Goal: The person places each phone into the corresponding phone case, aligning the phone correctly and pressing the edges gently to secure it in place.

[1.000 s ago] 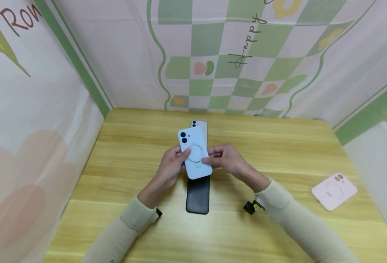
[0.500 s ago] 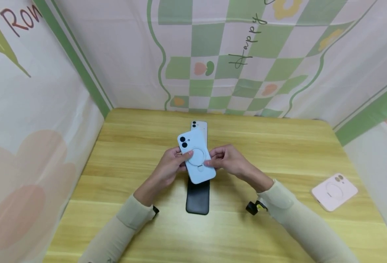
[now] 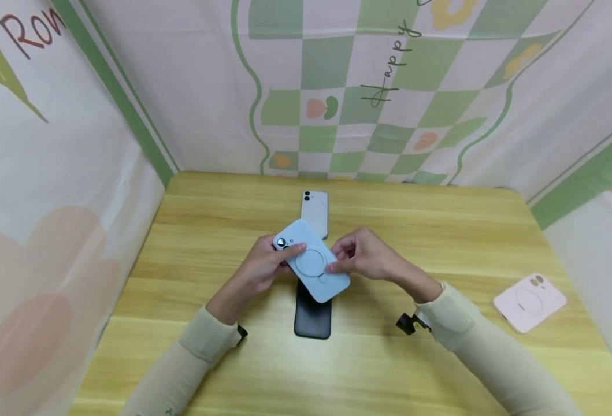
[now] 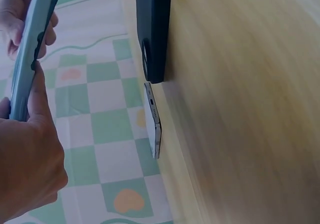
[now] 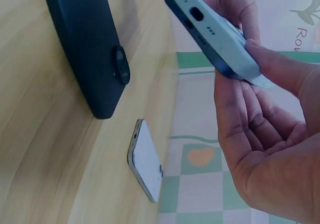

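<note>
Both hands hold a light blue phone case with a ring on its back, a little above the wooden table. My left hand grips its left edge, thumb laid over the camera corner. My right hand pinches the right edge, thumb by the ring. In the left wrist view the blue case is seen edge-on under my thumb. The right wrist view shows the blue case from its port end, with a dark edge inside. A black phone case lies under the hands and a white phone beyond them.
A pink phone case lies near the table's right edge. Printed cloth walls close off the table at the back and both sides. The black case and white phone lie end to end.
The blue case has turned anticlockwise and sunk a little, its camera end now pointing left. Both hands shifted slightly toward me with it.
</note>
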The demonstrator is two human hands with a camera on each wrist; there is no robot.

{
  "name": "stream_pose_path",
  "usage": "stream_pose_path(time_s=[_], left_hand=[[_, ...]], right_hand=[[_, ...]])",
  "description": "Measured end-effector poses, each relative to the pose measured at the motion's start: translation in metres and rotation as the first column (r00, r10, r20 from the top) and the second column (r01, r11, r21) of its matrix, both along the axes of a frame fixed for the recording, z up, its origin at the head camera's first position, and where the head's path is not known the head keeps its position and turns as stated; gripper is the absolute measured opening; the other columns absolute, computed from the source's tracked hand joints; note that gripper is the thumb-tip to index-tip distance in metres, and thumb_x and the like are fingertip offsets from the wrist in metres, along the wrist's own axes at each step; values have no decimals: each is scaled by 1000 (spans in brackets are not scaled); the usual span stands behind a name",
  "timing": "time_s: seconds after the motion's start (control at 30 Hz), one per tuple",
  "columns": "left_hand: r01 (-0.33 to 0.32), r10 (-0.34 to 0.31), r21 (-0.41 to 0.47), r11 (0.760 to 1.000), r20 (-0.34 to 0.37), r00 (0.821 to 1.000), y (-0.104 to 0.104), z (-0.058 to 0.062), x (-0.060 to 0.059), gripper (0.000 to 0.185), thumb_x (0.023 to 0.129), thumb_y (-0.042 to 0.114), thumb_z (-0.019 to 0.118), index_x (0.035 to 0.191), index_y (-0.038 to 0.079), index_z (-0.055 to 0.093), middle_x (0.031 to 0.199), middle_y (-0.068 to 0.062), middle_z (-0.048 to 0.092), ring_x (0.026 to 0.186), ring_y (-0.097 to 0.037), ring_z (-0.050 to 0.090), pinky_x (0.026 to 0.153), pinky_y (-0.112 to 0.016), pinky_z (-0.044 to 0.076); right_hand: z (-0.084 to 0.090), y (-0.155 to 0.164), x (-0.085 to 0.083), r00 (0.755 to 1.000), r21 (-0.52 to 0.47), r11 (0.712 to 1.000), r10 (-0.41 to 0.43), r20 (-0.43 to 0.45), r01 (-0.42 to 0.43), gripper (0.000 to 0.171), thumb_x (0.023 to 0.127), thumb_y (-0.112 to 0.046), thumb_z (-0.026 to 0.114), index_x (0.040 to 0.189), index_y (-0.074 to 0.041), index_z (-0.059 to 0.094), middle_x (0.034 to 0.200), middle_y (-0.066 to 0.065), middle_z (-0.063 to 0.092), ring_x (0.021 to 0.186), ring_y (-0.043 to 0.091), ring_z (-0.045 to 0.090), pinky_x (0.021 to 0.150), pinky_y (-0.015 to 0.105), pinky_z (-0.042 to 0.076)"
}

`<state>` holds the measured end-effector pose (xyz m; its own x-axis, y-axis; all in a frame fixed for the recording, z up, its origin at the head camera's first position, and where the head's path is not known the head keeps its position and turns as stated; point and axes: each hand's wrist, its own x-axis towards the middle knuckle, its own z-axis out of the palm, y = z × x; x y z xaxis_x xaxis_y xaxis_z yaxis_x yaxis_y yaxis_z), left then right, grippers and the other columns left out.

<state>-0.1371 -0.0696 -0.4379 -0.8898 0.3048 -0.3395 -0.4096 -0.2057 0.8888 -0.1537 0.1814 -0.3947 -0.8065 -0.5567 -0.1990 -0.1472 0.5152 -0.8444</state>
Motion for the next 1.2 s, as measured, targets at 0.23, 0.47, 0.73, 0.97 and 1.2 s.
stream_pose_path(time_s=[0.23, 0.47, 0.73, 0.97, 1.2], left_hand=[[-82, 82, 22, 996, -2, 997, 1, 2, 2, 36, 103, 9, 70, 137, -4, 63, 118, -17, 75, 98, -19, 76, 89, -36, 64], [-182, 182, 73, 981, -4, 983, 4, 0, 0, 39, 104, 11, 69, 139, -3, 61, 114, -15, 73, 85, -13, 72, 72, -22, 62], [-250, 251, 158, 955, 13, 968, 6, 0, 1, 41, 107, 9, 64, 145, -3, 56, 134, -26, 66, 117, -30, 72, 94, -37, 62], [-246, 247, 189, 951, 20, 969, 4, 0, 2, 40, 106, 5, 65, 143, -7, 55, 131, -27, 68, 111, -27, 75, 91, -34, 62], [-179, 180, 113, 977, 4, 984, -2, -1, 2, 37, 104, 3, 67, 138, -10, 59, 119, -22, 73, 99, -22, 77, 79, -27, 64]], right_hand=[[-4, 0, 1, 997, 0, 999, -35, -62, 36, 12, 93, -15, 83, 98, -4, 81, 85, 4, 78, 73, 16, 69, 63, 25, 57], [-15, 2, 0, 990, -81, 988, -124, 64, 129, 18, 98, -17, 78, 103, -1, 80, 90, 9, 80, 79, 19, 76, 75, 49, 66], [-27, 8, -1, 932, -207, 929, -250, 264, 307, 33, 93, -9, 83, 118, 10, 73, 104, 18, 80, 89, 21, 79, 91, 59, 60], [-26, 12, -2, 923, -260, 908, -248, 293, 327, 35, 92, -2, 81, 120, 15, 70, 106, 21, 79, 90, 24, 80, 92, 60, 59], [-20, 18, -4, 929, -245, 923, -220, 296, 297, 31, 96, -2, 77, 119, 17, 69, 105, 19, 80, 90, 22, 79, 91, 55, 61]])
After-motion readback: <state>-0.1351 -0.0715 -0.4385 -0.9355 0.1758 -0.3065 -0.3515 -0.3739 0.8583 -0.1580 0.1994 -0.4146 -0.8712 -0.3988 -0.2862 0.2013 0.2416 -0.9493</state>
